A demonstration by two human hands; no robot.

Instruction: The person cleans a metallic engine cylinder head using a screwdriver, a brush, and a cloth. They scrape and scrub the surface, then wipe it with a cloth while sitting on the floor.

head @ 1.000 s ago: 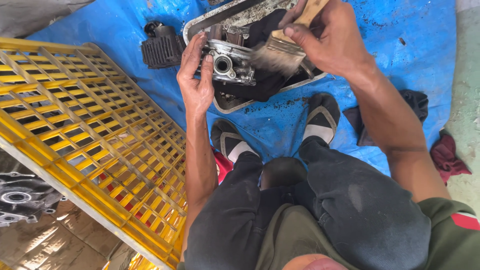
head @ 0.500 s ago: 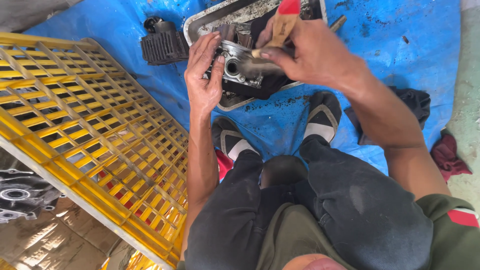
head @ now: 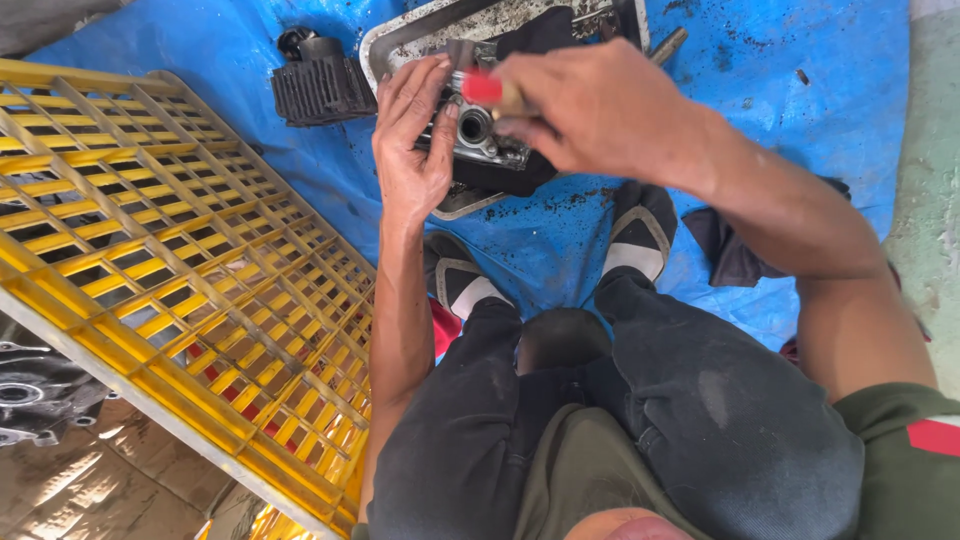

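Note:
My left hand (head: 415, 145) grips the left side of a grey metal engine part (head: 482, 138) with a round port, held over a shallow metal tray (head: 400, 35). My right hand (head: 590, 105) is closed around a paintbrush with a red-tipped wooden handle (head: 483, 87), which points left across the engine part. The bristles are hidden behind my hand. The tray rests on a blue tarp (head: 800, 90) and holds dark, dirty liquid.
A black finned engine cylinder (head: 320, 85) lies on the tarp left of the tray. A yellow plastic crate (head: 170, 280) lies on its side at my left. Another grey engine casing (head: 35, 395) sits at the lower left. A dark rag (head: 730, 250) lies by my right foot.
My right hand has turned the brush from handle-up to handle pointing left over the engine part, and the view has shifted so the tray sits lower in frame. My left hand keeps its hold.

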